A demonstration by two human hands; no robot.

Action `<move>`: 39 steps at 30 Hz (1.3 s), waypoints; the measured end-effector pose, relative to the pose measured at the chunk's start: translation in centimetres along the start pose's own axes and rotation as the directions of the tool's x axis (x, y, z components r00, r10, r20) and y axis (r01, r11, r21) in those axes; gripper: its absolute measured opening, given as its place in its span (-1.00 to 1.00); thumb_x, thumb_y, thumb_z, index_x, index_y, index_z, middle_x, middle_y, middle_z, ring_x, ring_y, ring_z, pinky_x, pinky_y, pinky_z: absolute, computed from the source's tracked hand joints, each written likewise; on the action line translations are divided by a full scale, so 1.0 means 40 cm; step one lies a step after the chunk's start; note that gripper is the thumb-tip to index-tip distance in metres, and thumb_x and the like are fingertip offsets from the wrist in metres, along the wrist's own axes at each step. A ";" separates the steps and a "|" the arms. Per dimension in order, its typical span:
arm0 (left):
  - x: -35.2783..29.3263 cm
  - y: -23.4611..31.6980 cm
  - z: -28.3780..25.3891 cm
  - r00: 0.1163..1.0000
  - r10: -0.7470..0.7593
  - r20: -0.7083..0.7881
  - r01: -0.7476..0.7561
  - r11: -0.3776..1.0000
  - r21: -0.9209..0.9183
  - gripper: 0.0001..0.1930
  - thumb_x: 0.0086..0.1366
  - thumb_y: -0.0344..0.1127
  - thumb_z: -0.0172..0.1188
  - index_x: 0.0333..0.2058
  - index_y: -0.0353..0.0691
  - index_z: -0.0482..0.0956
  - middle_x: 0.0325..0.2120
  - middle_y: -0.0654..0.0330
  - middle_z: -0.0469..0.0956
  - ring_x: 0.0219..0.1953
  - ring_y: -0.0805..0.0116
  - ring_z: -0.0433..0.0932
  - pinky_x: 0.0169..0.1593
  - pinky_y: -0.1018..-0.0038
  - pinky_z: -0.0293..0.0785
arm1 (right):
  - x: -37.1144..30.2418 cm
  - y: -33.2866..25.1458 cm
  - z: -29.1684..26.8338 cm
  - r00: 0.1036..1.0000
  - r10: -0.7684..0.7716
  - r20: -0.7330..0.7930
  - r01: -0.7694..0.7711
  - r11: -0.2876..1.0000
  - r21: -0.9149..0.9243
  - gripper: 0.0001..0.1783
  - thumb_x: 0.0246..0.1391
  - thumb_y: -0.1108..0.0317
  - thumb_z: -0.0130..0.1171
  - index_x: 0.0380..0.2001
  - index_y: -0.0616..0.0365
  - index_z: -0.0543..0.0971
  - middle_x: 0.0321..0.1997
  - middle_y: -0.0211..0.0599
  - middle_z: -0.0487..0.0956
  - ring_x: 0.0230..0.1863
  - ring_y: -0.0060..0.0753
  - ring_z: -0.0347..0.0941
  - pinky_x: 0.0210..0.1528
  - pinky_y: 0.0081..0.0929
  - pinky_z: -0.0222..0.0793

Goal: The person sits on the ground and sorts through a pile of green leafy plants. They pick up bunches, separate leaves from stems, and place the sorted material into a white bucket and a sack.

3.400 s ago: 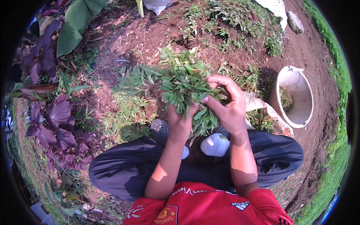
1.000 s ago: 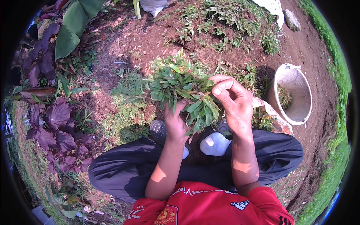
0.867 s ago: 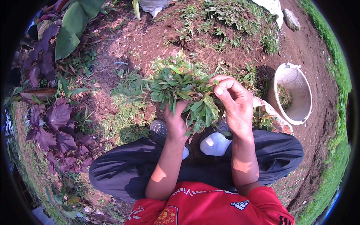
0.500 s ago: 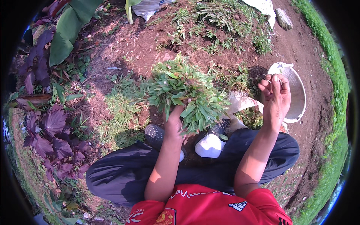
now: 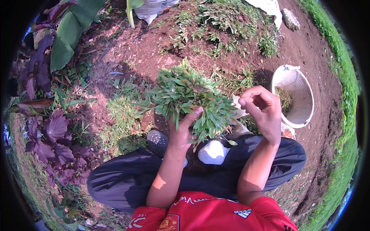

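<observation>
Back from beside the pale bucket (image 5: 303, 94) at right of frame, our right hand (image 5: 268, 117) is again within reach of the leafy bunch (image 5: 185, 90) at centre; our left hand (image 5: 180, 134) clasps it from below, while whether the curled right fingers (image 5: 255, 91) pinch anything we cannot tell.

Wearing a red short-sleeved shirt (image 5: 216, 215) well below the left hand (image 5: 182, 129) and right hand (image 5: 266, 113), showing white lettering (image 5: 189, 200), a white striped emblem (image 5: 243, 213) and crest (image 5: 169, 223); wearing dark trousers (image 5: 119, 179) nearer both; showing a grey shoe (image 5: 157, 139) beside the left.
</observation>
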State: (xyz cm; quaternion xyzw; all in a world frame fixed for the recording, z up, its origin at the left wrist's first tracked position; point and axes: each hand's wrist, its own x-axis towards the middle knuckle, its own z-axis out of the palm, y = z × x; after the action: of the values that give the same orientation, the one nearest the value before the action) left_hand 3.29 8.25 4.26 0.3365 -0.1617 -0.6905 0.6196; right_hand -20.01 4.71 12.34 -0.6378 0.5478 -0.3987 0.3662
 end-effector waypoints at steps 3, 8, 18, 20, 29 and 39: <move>-0.004 0.006 -0.002 1.000 0.006 -0.009 -0.006 1.000 0.021 -0.66 0.33 -0.58 0.19 0.07 -0.34 0.50 -0.13 0.10 0.62 -0.13 0.32 0.68 -0.06 0.37 0.70 | 0.003 -0.095 0.098 0.958 -0.099 0.269 0.124 0.990 -0.075 -0.88 0.04 0.46 0.45 -0.32 0.24 0.77 -0.42 -0.25 0.70 -0.41 -0.44 0.66 -0.35 -0.52 0.50; -0.011 0.015 -0.010 0.998 0.050 -0.049 -0.048 0.998 0.035 -0.68 0.33 -0.58 0.19 0.06 -0.36 0.52 -0.12 0.11 0.63 -0.13 0.34 0.68 -0.06 0.38 0.68 | 0.004 -0.131 0.177 0.995 0.051 0.089 -0.037 0.987 -0.154 -0.86 -0.03 0.53 0.49 -0.33 0.25 0.76 -0.43 -0.29 0.71 -0.44 -0.54 0.65 -0.37 -0.55 0.52; -0.011 0.029 -0.010 0.989 0.143 -0.023 -0.137 0.975 0.173 -0.67 0.30 -0.59 0.20 0.05 -0.39 0.54 -0.09 0.07 0.65 -0.09 0.31 0.68 0.01 0.37 0.64 | 0.004 -0.116 0.240 0.997 -0.025 -0.067 0.017 0.992 -0.123 -0.85 -0.02 0.53 0.48 -0.32 0.28 0.75 -0.55 -0.43 0.60 -0.54 -0.75 0.39 -0.46 -0.70 0.30; -0.008 0.026 -0.014 0.992 0.114 -0.053 -0.106 0.984 0.140 -0.67 0.30 -0.59 0.19 0.04 -0.39 0.54 -0.10 0.07 0.66 -0.09 0.30 0.67 0.02 0.36 0.64 | 0.003 -0.117 0.237 0.997 0.053 -0.062 -0.058 0.995 -0.077 -0.88 0.02 0.51 0.47 -0.33 0.29 0.75 -0.57 -0.48 0.57 -0.53 -0.79 0.37 -0.46 -0.71 0.28; 0.002 0.010 -0.017 0.994 0.088 -0.066 -0.094 0.990 -0.102 -0.74 0.31 -0.57 0.26 -0.02 -0.40 0.60 -0.14 0.08 0.68 -0.15 0.29 0.70 -0.05 0.37 0.66 | 0.004 -0.100 0.186 0.933 0.335 0.131 -0.339 0.941 0.009 -0.96 0.09 0.54 0.39 -0.40 0.30 0.72 -0.56 -0.57 0.58 -0.54 -0.86 0.33 -0.49 -0.73 0.25; 0.003 0.018 -0.008 0.986 0.079 -0.144 -0.090 0.993 -0.074 -0.73 0.30 -0.58 0.26 -0.02 -0.35 0.59 -0.15 0.10 0.66 -0.12 0.27 0.68 -0.05 0.31 0.67 | 0.010 -0.049 0.162 0.943 0.254 0.213 -0.325 0.834 0.446 -0.96 0.11 0.62 0.29 -0.39 0.30 0.69 -0.53 -0.52 0.61 -0.54 -0.86 0.39 -0.53 -0.76 0.25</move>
State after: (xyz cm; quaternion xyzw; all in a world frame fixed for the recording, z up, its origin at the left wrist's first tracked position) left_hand 4.03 8.05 4.47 0.3520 -0.1036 -0.6439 0.6714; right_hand -13.28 4.77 11.48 -0.4652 0.4956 -0.4130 0.6060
